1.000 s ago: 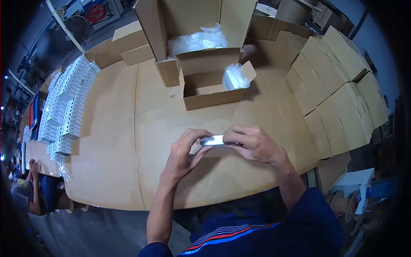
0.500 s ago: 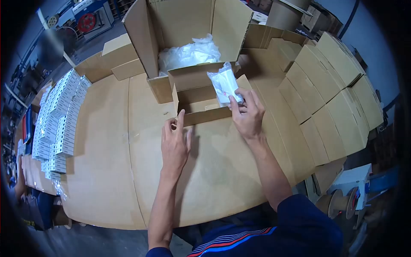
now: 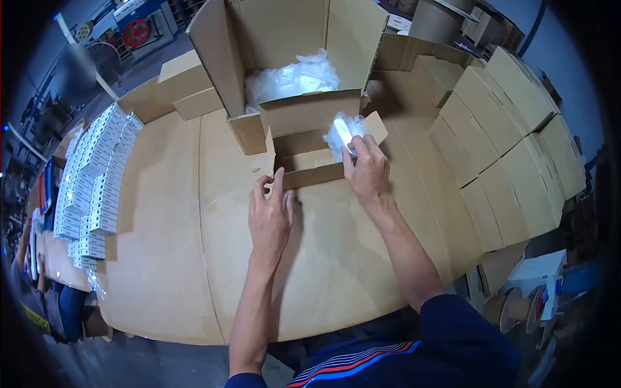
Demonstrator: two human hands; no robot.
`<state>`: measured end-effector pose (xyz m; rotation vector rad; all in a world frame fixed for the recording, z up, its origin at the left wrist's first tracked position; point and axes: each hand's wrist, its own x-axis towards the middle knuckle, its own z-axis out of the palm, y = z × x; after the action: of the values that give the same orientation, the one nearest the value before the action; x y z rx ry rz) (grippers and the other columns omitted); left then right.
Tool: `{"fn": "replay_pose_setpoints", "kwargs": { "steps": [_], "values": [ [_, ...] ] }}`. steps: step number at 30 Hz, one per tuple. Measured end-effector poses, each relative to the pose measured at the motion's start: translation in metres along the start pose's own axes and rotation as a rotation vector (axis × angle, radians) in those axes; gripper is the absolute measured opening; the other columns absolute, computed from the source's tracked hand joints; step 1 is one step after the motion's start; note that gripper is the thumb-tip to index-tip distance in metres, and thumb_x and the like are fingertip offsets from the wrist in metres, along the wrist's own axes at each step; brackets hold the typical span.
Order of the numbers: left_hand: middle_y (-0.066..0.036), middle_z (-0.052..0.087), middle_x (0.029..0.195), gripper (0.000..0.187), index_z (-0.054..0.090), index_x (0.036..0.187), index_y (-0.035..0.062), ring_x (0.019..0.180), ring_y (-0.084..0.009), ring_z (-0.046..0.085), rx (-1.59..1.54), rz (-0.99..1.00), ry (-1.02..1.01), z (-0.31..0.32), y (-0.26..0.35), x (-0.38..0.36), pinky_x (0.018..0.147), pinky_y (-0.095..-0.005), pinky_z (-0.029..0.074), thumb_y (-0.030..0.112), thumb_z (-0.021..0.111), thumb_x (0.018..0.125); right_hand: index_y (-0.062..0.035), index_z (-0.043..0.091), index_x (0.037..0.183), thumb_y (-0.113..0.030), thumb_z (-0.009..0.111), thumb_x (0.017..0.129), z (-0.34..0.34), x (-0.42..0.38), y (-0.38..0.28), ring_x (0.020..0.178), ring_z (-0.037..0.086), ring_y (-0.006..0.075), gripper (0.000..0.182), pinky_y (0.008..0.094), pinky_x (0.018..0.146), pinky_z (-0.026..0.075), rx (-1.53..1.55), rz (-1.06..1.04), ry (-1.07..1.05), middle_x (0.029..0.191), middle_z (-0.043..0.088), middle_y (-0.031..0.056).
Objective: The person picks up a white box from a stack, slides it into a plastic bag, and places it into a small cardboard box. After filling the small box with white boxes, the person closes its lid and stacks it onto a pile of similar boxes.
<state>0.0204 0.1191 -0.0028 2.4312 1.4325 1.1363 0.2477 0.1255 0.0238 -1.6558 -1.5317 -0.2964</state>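
Observation:
My right hand (image 3: 369,169) is closed on a white packet in a clear plastic bag (image 3: 345,132), holding it low over the right end of a small open cardboard box (image 3: 314,176). Part of the packet is hidden behind my fingers. My left hand (image 3: 269,210) is at the box's front left corner, its index fingertip against the front wall. The thumb and fingers of that hand are apart, with nothing visible between them. The box's flaps stand up at the back and sides, and its bare bottom shows at the left.
Behind the small box stands a large open carton (image 3: 281,32) containing crumpled clear plastic bags (image 3: 294,81). Stacked small white boxes (image 3: 97,174) line the table's left side. Closed brown cartons (image 3: 498,136) are piled at the right. Another person's arm shows at the far left.
My right hand has lowered the bagged packet toward the box, and the packet now sits partly inside its right end. My left hand has stayed at the front left corner.

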Motion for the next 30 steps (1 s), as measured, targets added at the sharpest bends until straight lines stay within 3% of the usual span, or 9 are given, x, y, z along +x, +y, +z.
{"fn": "replay_pose_setpoints", "kwargs": {
  "steps": [5, 6, 7, 9, 14, 21, 24, 25, 30],
  "values": [
    [-0.018, 0.058, 0.125, 0.062, 0.054, 0.147, 0.0137, 0.103, -0.0340, 0.061, -0.035, -0.032, 0.021, -0.006, 0.003, -0.001, 0.087, -0.0444, 0.054, 0.006, 0.070, 0.088, -0.0023, 0.071, 0.099, -0.016, 0.070, 0.092, 0.012, -0.007, 0.000, 0.084, 0.068, 0.0424, 0.015, 0.0514, 0.071, 0.055, -0.125, -0.034, 0.065, 0.101, 0.066, 0.0227],
    [-0.018, 0.057, 0.125, 0.063, 0.054, 0.148, 0.0139, 0.103, -0.0347, 0.061, -0.027, -0.026, 0.004, -0.011, 0.001, 0.000, 0.088, -0.0449, 0.054, 0.008, 0.071, 0.087, -0.0011, 0.072, 0.101, -0.016, 0.069, 0.092, 0.003, -0.006, -0.012, 0.087, 0.068, 0.0415, 0.017, 0.0504, 0.074, 0.055, -0.132, 0.090, -0.079, 0.106, 0.066, 0.0226],
    [-0.019, 0.056, 0.126, 0.065, 0.052, 0.149, 0.0145, 0.102, -0.0351, 0.061, -0.041, -0.026, 0.012, -0.011, -0.001, -0.001, 0.088, -0.0451, 0.053, 0.010, 0.072, 0.087, -0.0001, 0.072, 0.100, -0.017, 0.067, 0.094, 0.015, -0.010, 0.002, 0.091, 0.067, 0.0405, 0.018, 0.0502, 0.079, 0.054, -0.176, -0.008, 0.017, 0.110, 0.066, 0.0198],
    [-0.018, 0.053, 0.131, 0.077, 0.041, 0.157, 0.0190, 0.102, -0.0349, 0.061, -0.008, -0.046, -0.056, -0.008, -0.002, -0.013, 0.087, -0.0457, 0.054, 0.013, 0.072, 0.087, 0.0013, 0.072, 0.102, -0.018, 0.060, 0.101, -0.002, -0.013, -0.005, 0.097, 0.066, 0.0395, 0.023, 0.0502, 0.085, 0.053, -0.123, 0.134, -0.106, 0.113, 0.065, 0.0174],
    [-0.017, 0.055, 0.131, 0.077, 0.038, 0.159, 0.0173, 0.103, -0.0316, 0.061, 0.006, -0.071, -0.070, -0.065, -0.026, -0.036, 0.091, -0.0434, 0.053, 0.015, 0.071, 0.089, 0.0001, 0.070, 0.122, -0.020, 0.053, 0.105, 0.000, -0.026, 0.000, 0.128, 0.055, 0.0387, 0.031, 0.0457, 0.104, 0.047, -0.123, 0.100, -0.083, 0.144, 0.053, 0.0179],
    [-0.018, 0.060, 0.123, 0.066, 0.050, 0.149, 0.0118, 0.109, -0.0350, 0.063, 0.079, -0.177, 0.042, -0.186, -0.123, -0.078, 0.094, -0.0441, 0.053, 0.012, 0.073, 0.087, -0.0024, 0.045, 0.152, -0.019, 0.050, 0.106, 0.019, -0.039, -0.002, 0.141, 0.044, 0.0436, 0.049, 0.0512, 0.114, 0.039, -0.190, -0.046, 0.104, 0.157, 0.039, 0.0249],
    [-0.019, 0.061, 0.122, 0.056, 0.056, 0.140, 0.0102, 0.111, -0.0374, 0.062, 0.174, -0.224, 0.087, -0.240, -0.174, -0.091, 0.096, -0.0457, 0.053, 0.011, 0.073, 0.087, -0.0039, 0.045, 0.152, -0.015, 0.052, 0.105, 0.019, -0.018, -0.057, 0.141, 0.044, 0.0413, 0.049, 0.0509, 0.110, 0.042, 0.031, -0.079, 0.174, 0.158, 0.039, 0.0224],
    [-0.018, 0.061, 0.122, 0.050, 0.058, 0.136, 0.0089, 0.112, -0.0374, 0.062, 0.186, -0.257, 0.128, -0.255, -0.189, -0.094, 0.096, -0.0452, 0.052, 0.011, 0.072, 0.087, -0.0037, 0.045, 0.151, -0.010, 0.054, 0.103, 0.019, -0.007, -0.076, 0.137, 0.048, 0.0348, 0.049, 0.0435, 0.101, 0.047, -0.104, -0.255, 0.214, 0.158, 0.041, 0.0194],
    [-0.016, 0.061, 0.122, 0.045, 0.059, 0.131, 0.0067, 0.114, -0.0359, 0.061, 0.301, -0.343, 0.202, -0.320, -0.258, -0.109, 0.097, -0.0432, 0.051, 0.011, 0.072, 0.088, -0.0041, 0.041, 0.153, 0.001, 0.053, 0.095, 0.048, 0.019, -0.201, 0.126, 0.053, 0.0270, 0.059, 0.0361, 0.091, 0.048, 0.377, -0.257, 0.001, 0.154, 0.047, 0.0137]
  ]
}}
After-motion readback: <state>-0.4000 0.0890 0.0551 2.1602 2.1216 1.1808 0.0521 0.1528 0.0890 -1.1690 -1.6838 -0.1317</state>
